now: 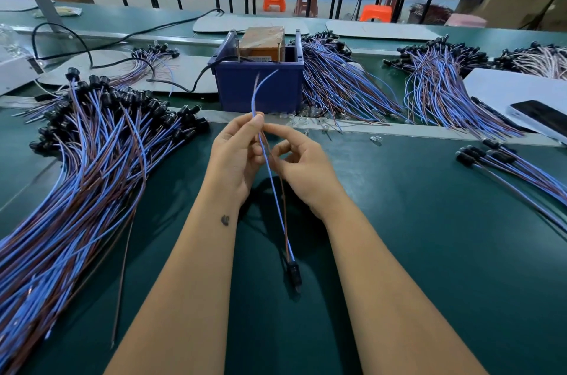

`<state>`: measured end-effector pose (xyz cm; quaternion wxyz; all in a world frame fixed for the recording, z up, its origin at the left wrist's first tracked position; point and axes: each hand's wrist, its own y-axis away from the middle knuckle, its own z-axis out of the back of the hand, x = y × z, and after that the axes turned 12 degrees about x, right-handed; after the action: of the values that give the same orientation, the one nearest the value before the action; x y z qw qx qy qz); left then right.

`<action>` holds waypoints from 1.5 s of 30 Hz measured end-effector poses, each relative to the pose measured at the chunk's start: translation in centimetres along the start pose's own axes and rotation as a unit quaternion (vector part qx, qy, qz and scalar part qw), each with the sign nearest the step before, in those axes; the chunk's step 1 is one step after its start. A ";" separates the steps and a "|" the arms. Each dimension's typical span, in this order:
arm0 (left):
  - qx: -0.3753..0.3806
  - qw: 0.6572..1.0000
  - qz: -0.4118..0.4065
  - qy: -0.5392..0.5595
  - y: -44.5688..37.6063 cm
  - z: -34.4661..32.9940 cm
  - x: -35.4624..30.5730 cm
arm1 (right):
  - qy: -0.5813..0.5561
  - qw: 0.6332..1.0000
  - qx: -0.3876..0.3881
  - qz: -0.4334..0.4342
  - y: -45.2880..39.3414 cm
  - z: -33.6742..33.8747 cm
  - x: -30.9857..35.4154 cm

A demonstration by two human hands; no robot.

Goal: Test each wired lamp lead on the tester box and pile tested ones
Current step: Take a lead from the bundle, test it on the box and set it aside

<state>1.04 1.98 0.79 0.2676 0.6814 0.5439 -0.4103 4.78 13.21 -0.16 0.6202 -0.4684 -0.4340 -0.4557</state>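
A lamp lead with one blue and one brown wire runs from my hands down to its black lamp socket, which hangs near the green table. My left hand pinches the blue wire between thumb and fingertips. My right hand pinches the brown wire close beside it. The two free wire ends curve up in front of the blue tester box, which holds a brown block with two upright metal pins. They stop short of the pins.
A large heap of leads fills the left of the table. More bundles lie right of the box, at the far right and near right. A phone lies on a white sheet. Small loose bulbs sit by the box.
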 end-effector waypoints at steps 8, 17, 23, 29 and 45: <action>-0.028 0.996 -0.024 0.083 -0.2 0.6 -0.2 | -0.184 0.981 0.034 0.054 0.2 0.7 0.3; -0.087 0.963 -0.114 -0.228 0.1 0.2 1.3 | -0.311 0.941 -0.126 0.037 -0.1 1.5 0.2; 0.064 0.874 -0.130 -0.465 1.6 -1.9 3.0 | -0.102 0.959 -0.265 -0.015 0.3 3.2 0.4; 0.287 0.800 -0.139 -0.508 4.6 -7.6 4.8 | -0.017 0.970 -0.221 -0.095 2.7 8.5 0.9; 0.510 0.700 -0.109 -0.488 10.8 -20.5 10.8 | 0.521 0.764 -0.165 -0.344 14.6 23.3 2.0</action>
<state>17.67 21.40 1.42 0.0606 0.3537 0.1148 -0.9263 16.79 37.79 3.36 0.4660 -0.0732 -0.0939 -0.8768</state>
